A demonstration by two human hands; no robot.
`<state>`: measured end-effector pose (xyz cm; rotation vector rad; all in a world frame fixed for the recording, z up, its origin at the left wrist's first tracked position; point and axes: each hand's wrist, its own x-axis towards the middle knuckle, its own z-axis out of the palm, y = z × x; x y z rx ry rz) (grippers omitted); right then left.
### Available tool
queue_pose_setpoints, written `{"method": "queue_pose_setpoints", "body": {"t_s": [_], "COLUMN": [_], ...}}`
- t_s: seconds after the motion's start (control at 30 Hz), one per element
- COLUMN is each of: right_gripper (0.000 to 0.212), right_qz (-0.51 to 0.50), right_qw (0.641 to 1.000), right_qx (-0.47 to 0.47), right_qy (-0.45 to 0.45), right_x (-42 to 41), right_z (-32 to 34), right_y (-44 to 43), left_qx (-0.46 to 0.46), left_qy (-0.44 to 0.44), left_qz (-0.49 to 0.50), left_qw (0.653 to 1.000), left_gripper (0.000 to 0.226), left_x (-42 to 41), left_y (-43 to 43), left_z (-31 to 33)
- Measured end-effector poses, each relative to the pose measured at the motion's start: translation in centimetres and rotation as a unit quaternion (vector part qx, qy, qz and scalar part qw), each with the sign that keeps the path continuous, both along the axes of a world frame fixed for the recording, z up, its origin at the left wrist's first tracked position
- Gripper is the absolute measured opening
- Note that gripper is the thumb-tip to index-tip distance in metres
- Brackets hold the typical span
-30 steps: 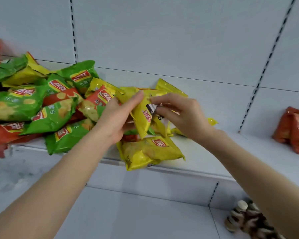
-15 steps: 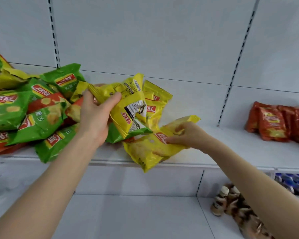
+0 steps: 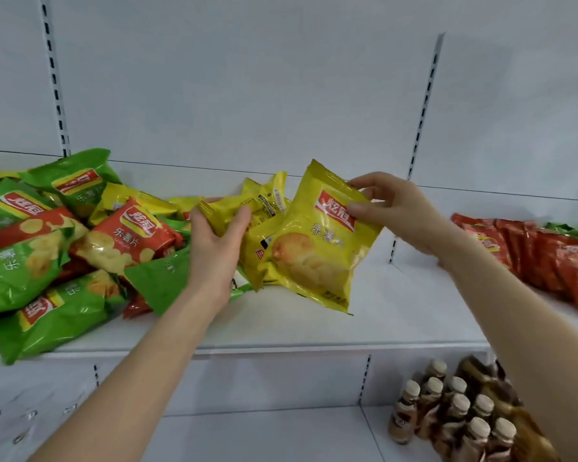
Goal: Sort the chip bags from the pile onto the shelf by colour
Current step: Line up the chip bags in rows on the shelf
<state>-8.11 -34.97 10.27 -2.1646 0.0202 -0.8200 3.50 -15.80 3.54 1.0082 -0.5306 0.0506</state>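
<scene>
The right hand (image 3: 392, 211) pinches a yellow chip bag (image 3: 317, 241) by its top right corner. The left hand (image 3: 216, 241), just left, grips other yellow bags (image 3: 264, 208) at the pile's (image 3: 64, 238) right edge.

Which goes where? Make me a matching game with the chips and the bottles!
1. yellow bag showing its logo
2. back-facing yellow bags
3. row of red bags
4. brown bottles

A. lower shelf
B. left hand
C. right end of the chip shelf
D. right hand

Pairs: 1-D, 2-B, 3-C, 4-A.
</scene>
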Motion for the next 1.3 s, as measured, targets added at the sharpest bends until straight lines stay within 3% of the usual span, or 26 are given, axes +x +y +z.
{"method": "queue_pose_setpoints", "body": {"t_s": [0.1,0.13,0.27,0.4,0.5,0.63,0.73,0.83,0.9,0.97,1.03,1.1,1.17,1.3], "right_gripper": [0.031,0.031,0.027,0.027,0.026,0.022,0.014,0.011,0.038,0.062,0.061,0.046,0.027,0.044], "right_qz": [-0.015,-0.017,-0.007,0.000,0.006,0.022,0.043,-0.067,-0.211,-0.288,-0.280,-0.243,-0.233,-0.229], "right_qw": [0.998,0.996,0.996,0.995,0.993,0.989,0.996,0.993,0.977,0.942,0.922,0.927,0.934,0.965], "right_qx": [-0.054,-0.065,-0.064,-0.059,-0.079,-0.105,-0.002,0.029,-0.024,-0.084,-0.090,-0.042,-0.014,0.048], "right_qy": [-0.039,-0.052,-0.068,-0.080,-0.093,-0.099,-0.080,-0.095,-0.006,0.147,0.251,0.283,0.272,0.117], "right_x": [2.1,2.6,3.8,4.8,5.5,6.3,6.6,7.7,8.4,9.0,9.7,10.0,9.9,7.7], "right_z": [-0.4,-0.5,-0.8,-1.3,-1.5,-1.6,-1.3,-1.6,-2.8,-4.8,-6.9,-8.0,-8.2,-7.6], "right_y": [1.5,1.7,2.0,2.4,2.7,2.8,1.9,-0.1,-2.1,-3.6,-4.7,-5.0,-5.7,-7.1], "left_qx": [0.022,0.029,0.087,0.108,0.123,0.153,0.144,0.151,0.145,0.135,0.135,0.139,0.141,0.130], "left_qy": [0.015,0.013,-0.008,0.001,0.010,0.011,-0.008,-0.036,-0.047,-0.048,-0.048,-0.047,-0.048,-0.058], "left_qz": [-0.057,-0.066,-0.037,0.017,0.011,0.000,0.046,0.104,0.128,0.136,0.140,0.144,0.152,0.159], "left_qw": [0.998,0.997,0.995,0.994,0.992,0.988,0.989,0.982,0.980,0.980,0.980,0.979,0.977,0.977], "left_gripper": [0.120,0.129,0.094,0.129,0.140,0.125,0.086,0.070,0.069,0.068,0.067,0.068,0.068,0.065], "left_x": [-1.2,-1.3,-0.7,0.1,0.3,0.4,0.8,1.5,2.0,2.4,2.7,2.9,3.2,3.2], "left_y": [-0.6,-0.8,-0.9,-0.9,-0.9,-0.9,-0.7,0.0,0.7,1.3,1.5,1.7,1.8,1.5], "left_z": [0.4,0.5,0.6,0.5,0.6,0.8,1.0,1.3,1.5,1.4,1.2,0.9,0.8,0.5]}}
